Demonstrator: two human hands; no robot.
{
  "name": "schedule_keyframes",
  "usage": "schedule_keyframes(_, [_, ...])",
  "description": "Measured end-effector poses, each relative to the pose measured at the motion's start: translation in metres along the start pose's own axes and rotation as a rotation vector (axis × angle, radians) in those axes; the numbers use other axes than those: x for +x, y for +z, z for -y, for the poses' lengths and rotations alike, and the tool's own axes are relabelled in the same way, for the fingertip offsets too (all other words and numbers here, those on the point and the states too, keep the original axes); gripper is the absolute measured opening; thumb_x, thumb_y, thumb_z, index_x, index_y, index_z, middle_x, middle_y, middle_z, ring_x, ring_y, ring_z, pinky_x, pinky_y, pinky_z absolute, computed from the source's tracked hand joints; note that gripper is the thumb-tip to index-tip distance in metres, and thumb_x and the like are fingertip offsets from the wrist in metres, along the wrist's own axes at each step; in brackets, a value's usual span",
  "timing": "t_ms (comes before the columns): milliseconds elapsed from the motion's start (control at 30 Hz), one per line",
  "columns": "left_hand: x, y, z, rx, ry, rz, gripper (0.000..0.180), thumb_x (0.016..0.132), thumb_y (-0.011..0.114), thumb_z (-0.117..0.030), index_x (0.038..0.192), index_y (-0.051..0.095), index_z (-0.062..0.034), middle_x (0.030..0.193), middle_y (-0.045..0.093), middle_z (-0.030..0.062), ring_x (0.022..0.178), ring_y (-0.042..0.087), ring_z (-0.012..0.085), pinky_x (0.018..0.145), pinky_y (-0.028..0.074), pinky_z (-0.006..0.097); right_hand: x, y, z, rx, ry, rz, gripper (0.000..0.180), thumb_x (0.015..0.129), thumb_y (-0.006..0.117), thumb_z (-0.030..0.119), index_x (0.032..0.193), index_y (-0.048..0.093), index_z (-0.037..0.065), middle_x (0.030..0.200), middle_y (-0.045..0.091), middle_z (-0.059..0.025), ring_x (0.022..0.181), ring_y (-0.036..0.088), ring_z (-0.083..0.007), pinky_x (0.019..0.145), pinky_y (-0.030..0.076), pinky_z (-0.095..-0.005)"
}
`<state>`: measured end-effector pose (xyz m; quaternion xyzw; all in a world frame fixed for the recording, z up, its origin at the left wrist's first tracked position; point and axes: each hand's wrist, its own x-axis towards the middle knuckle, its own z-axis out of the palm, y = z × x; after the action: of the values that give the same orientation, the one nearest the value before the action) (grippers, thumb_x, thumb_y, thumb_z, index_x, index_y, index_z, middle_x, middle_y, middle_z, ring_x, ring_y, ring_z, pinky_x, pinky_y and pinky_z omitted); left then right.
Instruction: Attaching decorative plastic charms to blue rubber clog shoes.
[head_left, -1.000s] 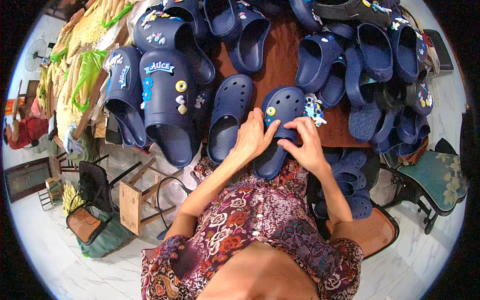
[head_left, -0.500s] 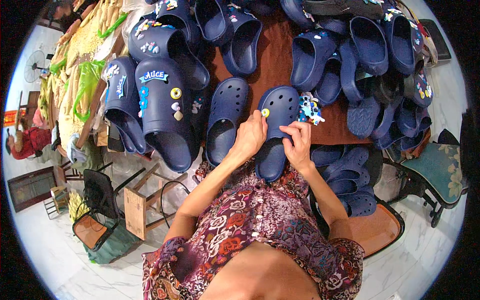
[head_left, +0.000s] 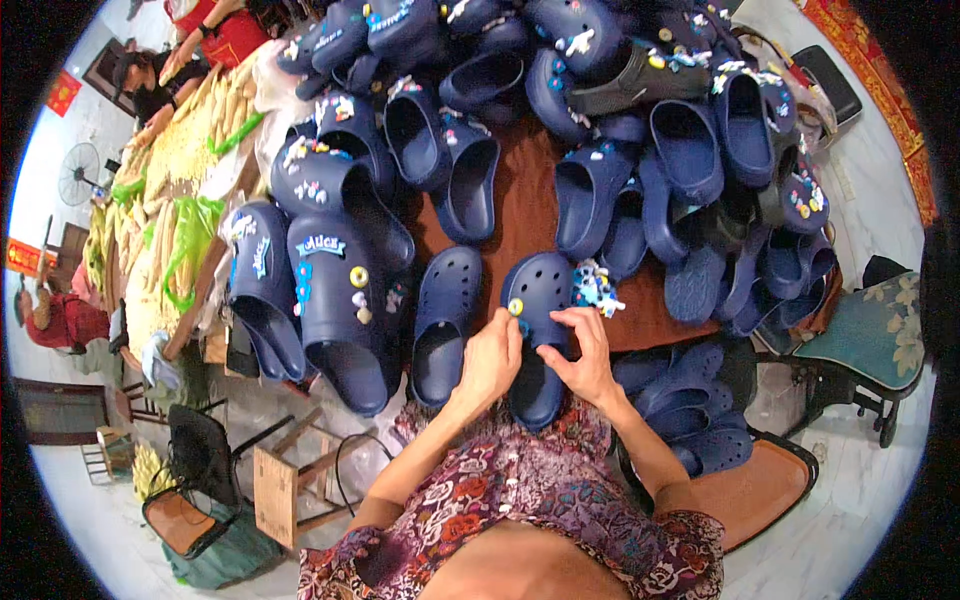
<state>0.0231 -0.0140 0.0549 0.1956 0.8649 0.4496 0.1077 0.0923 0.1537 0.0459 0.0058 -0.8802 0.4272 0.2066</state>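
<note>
My left hand (head_left: pixel 490 355) and right hand (head_left: pixel 585 350) pinch the navy clog (head_left: pixel 535 310); fingers closed on its upper. Looks light, bendy foam, so I'd grip the rim.

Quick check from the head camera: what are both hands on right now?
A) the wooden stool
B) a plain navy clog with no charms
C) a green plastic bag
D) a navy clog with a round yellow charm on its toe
D: the left hand and right hand both rest on the navy clog, which carries a round yellow charm on its toe.
</note>
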Motion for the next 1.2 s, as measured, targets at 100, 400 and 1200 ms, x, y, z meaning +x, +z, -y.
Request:
schedule_keyframes(100, [0.003,0.000,-0.012,-0.013,0.097,0.040,0.014,0.100,0.048,-0.012,0.094,0.050,0.0006,0.073,0.057,0.0279,0.072,0.061,0.0478,0.059,0.045,0.052,0.009,-0.007,0.010,0.130,0.076,0.078,0.045,0.078,0.081,0.022,0.116,0.063,0.005,0.107,0.061,-0.0127,0.097,0.061,-0.0314,0.084,0.050,-0.0389])
schedule_keyframes(400, [0.016,0.000,-0.014,-0.295,0.005,0.234,0.031,0.104,0.042,-0.029,0.092,0.052,-0.0020,0.074,0.061,0.0211,0.073,0.065,0.0410,0.064,0.047,0.049,0.016,-0.006,0.012,0.194,0.068,-0.038,0.018,0.081,0.078,0.006,0.095,0.068,0.002,0.093,0.065,-0.0098,0.085,0.065,-0.0219,0.075,0.052,-0.0321])
schedule_keyframes(1200, [0.036,0.035,0.049,0.078,-0.075,0.000,0.046,0.097,0.059,-0.034,0.116,0.038,0.0013,0.105,0.055,0.0356,0.090,0.061,0.0547,0.074,0.052,0.058,-0.009,-0.008,-0.037,0.027,0.167,-0.104,0.022,0.089,0.066,0.007,0.109,0.061,0.000,0.115,0.056,-0.0164,0.103,0.059,-0.0306,0.087,0.049,-0.0399])
